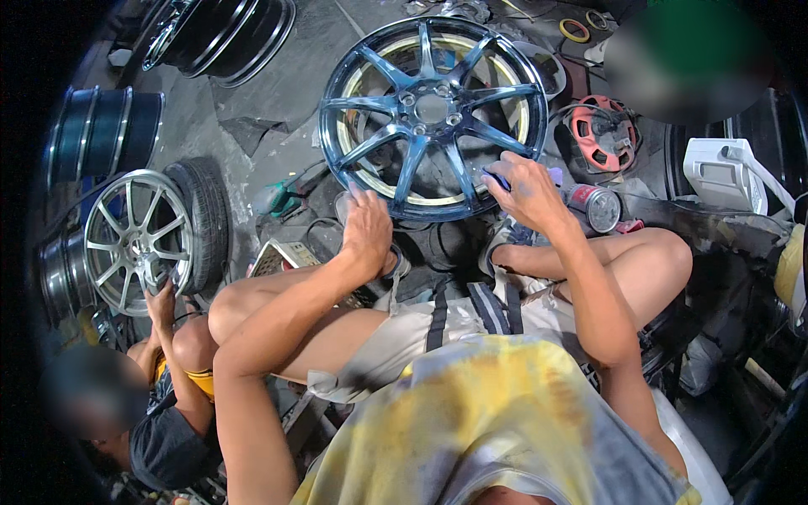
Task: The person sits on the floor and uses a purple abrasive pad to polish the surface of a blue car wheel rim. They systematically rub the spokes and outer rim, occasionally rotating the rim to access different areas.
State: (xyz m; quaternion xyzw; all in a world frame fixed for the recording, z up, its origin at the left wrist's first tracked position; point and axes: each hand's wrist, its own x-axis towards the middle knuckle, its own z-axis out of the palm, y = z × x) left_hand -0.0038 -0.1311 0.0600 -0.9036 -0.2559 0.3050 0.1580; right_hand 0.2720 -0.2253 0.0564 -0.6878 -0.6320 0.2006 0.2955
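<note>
A blue multi-spoke wheel rim (411, 172) lies face up in front of my knees, with a pale ring visible behind its spokes. My left hand (367, 231) is at the rim's near left edge, its fingers bent over the lip. At the near right edge, my right hand (528, 195) pinches a small dark blue piece (498, 178) against or just beside the rim; its exact kind is hidden by the fingers. Just right of that hand lies a can (596, 207) with a red and silver side.
At left, another person's hand (160, 305) touches a silver wheel rim (139, 240) beside a black tire (200, 223). More rims (105, 135) stand farther left. A red reel-like frame (603, 135), a white box-shaped device (724, 177) and tape rolls (574, 31) lie to the right.
</note>
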